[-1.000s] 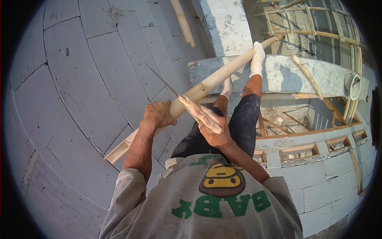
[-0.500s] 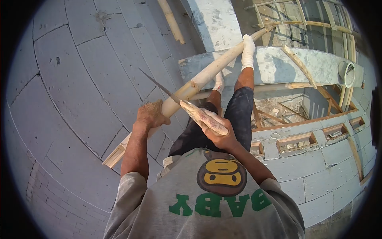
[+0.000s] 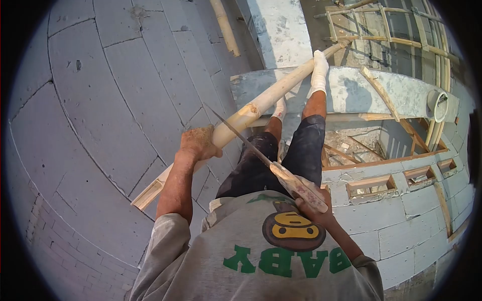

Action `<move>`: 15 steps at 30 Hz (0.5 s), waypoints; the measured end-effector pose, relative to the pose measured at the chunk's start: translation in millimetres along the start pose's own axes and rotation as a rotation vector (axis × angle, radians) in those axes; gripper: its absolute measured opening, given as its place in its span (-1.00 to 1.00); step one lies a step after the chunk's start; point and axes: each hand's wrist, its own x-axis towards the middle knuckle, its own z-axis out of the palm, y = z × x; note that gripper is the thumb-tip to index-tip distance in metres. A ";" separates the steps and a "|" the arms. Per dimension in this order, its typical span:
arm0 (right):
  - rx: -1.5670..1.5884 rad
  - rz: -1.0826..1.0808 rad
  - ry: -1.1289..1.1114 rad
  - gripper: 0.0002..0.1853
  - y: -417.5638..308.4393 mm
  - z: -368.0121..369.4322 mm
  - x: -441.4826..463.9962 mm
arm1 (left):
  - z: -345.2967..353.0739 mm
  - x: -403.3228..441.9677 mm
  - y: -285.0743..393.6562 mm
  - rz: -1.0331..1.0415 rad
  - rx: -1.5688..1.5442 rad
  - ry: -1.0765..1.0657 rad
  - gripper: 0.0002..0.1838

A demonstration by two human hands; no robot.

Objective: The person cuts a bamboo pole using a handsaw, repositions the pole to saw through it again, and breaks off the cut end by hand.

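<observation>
A long pale wooden pole (image 3: 281, 90) runs diagonally from lower left to upper right, its far part under one white-socked foot (image 3: 319, 72). My left hand (image 3: 199, 143) is wrapped round the pole near its lower part. Closed round the wooden handle of a handsaw (image 3: 298, 185) is my right hand (image 3: 315, 208), low beside the shirt. The saw's narrow blade (image 3: 241, 136) slants up to the left and crosses the pole just beyond my left hand. The pole's lower left end looks cut open or hollow.
Grey block wall (image 3: 125, 90) fills the left. A pale concrete beam (image 3: 401, 93) lies under the feet, with a loose stick (image 3: 381, 94) and a white bucket (image 3: 438, 106) on it. Wood-framed openings (image 3: 371, 188) are at the right, pole scaffolding (image 3: 391, 40) beyond.
My right hand has drawn the saw down and to the right, so more of the blade lies on the near side of the pole. My left hand keeps its hold.
</observation>
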 end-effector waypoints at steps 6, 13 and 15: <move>-0.115 -0.244 0.008 -0.59 40.9 53.9 102.5 | 8.2 1.8 3.4 -0.017 0.052 0.002 -0.26; -0.245 0.020 0.011 -0.45 0.2 1.0 -8.2 | 0.9 -2.3 -0.4 -0.008 0.053 -0.033 -0.29; -0.204 -0.077 0.099 -0.46 24.3 15.0 17.1 | -2.9 3.9 2.3 -0.035 0.060 -0.012 -0.30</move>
